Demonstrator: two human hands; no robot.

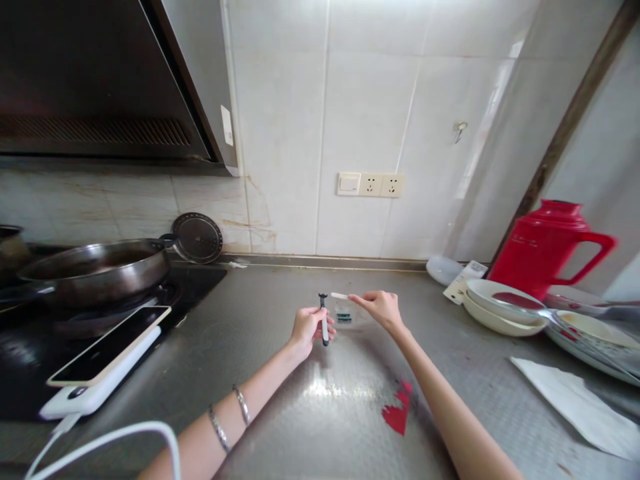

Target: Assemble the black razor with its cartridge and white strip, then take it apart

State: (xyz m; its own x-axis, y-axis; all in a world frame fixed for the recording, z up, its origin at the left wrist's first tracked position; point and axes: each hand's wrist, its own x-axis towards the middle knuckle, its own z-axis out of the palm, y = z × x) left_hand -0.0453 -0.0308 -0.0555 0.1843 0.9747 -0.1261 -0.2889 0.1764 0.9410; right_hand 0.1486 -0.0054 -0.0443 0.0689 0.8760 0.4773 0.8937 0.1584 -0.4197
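My left hand (306, 331) is closed around a razor-like tool (325, 325) with a grey handle and a dark head, held upright above the counter. My right hand (383, 308) pinches a small white stick (339, 296), whose free end points left toward the tool's head, with a small gap between them. Just beyond my left fingers, between the hands, lies a small clear item with dark green strips (344, 318). A torn red piece (399, 408) lies flat on the metal counter (280, 427), nearer to me.
At left, a pan (100, 270) sits on the stove, with a phone and white power bank (110, 347) and a cable in front. At right are stacked bowls (500, 310), a red thermos (543, 247) and a white paper (575, 407). Sockets (370, 185) are on the wall.
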